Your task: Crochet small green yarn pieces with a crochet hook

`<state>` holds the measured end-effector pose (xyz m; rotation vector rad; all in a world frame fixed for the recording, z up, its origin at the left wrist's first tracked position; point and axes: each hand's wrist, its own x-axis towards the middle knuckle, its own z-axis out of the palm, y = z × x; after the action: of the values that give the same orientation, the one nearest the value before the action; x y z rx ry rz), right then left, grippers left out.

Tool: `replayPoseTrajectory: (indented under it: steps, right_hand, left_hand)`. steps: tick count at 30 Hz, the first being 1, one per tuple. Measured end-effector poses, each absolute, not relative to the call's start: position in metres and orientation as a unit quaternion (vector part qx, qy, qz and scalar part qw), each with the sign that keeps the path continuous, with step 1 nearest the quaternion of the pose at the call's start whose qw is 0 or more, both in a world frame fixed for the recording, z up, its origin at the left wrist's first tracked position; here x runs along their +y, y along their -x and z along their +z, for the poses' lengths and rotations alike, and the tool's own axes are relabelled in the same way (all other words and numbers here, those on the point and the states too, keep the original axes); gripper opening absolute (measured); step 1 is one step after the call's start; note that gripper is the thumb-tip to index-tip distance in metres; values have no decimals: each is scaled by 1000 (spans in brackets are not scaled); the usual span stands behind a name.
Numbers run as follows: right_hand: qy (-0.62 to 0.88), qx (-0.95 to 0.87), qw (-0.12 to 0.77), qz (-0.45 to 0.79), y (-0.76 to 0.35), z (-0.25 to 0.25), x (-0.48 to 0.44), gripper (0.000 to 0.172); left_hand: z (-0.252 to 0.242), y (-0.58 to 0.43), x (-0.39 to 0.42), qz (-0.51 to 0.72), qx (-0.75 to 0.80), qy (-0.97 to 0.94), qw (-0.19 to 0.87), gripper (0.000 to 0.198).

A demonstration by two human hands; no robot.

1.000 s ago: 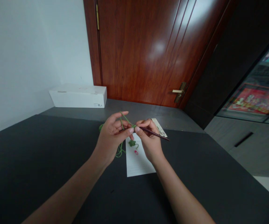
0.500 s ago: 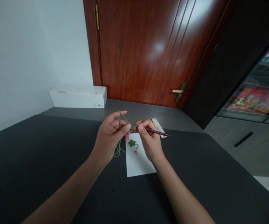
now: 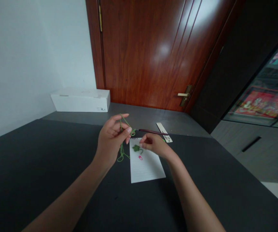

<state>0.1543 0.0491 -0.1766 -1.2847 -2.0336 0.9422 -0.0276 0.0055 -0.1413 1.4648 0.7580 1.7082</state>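
Observation:
My left hand [image 3: 113,135] is raised over the table, with green yarn [image 3: 121,124] looped over its index finger. Thumb and fingers pinch a small green yarn loop. A crochet hook [image 3: 152,131] with a dark handle sticks out to the right from that loop, free of my right hand. Lower down, my right hand [image 3: 154,144] hovers over the paper, its fingers bent and slightly apart. Its fingertips are close to a small dark green crocheted piece [image 3: 136,148] with a short tail. Just below lies a pink stitch marker [image 3: 140,157].
A lined sheet of paper [image 3: 145,170] lies on the black table mat [image 3: 57,154]. Behind the right hand is a pale ruler-like strip [image 3: 168,138]. A white box [image 3: 81,100] stands at the back left, before a wooden door [image 3: 143,58].
My right hand has let go of the crochet hook and dropped toward the green crocheted piece. The hook stays in the yarn at my left fingers, which have shifted slightly left.

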Motion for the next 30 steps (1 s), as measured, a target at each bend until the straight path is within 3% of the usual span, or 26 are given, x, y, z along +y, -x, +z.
replayPoseTrajectory:
  steps: [1, 3, 10, 16, 18, 20, 22, 30]
  right_hand:
    - [537, -776, 159, 291, -157, -179, 51, 13]
    - [578, -774, 80, 246, -156, -185, 52, 14]
    - [603, -767, 73, 208, -133, -202, 46, 4]
    - [553, -766, 155, 287, -138, -200, 51, 12]
    - [505, -742, 252, 361, -138, -192, 50, 17]
    - [380, -644, 431, 505, -136, -181, 45, 25]
    - [272, -570, 504, 589, -131, -172, 38, 31]
    - [216, -475, 543, 658, -113, -161, 21, 30]
  left_hand:
    - [-142, 28, 6, 669, 296, -570, 374, 41]
    - [-143, 27, 7, 673, 296, -567, 372, 39]
    - [-144, 27, 9, 685, 290, -555, 371, 39]
    - [-144, 26, 9, 692, 290, -558, 356, 37]
    - [-145, 26, 8, 696, 292, -554, 351, 37]
    - [-145, 26, 8, 699, 295, -554, 344, 36]
    - [-145, 26, 8, 700, 299, -557, 333, 36]
    - [-145, 23, 6, 692, 328, -574, 288, 35]
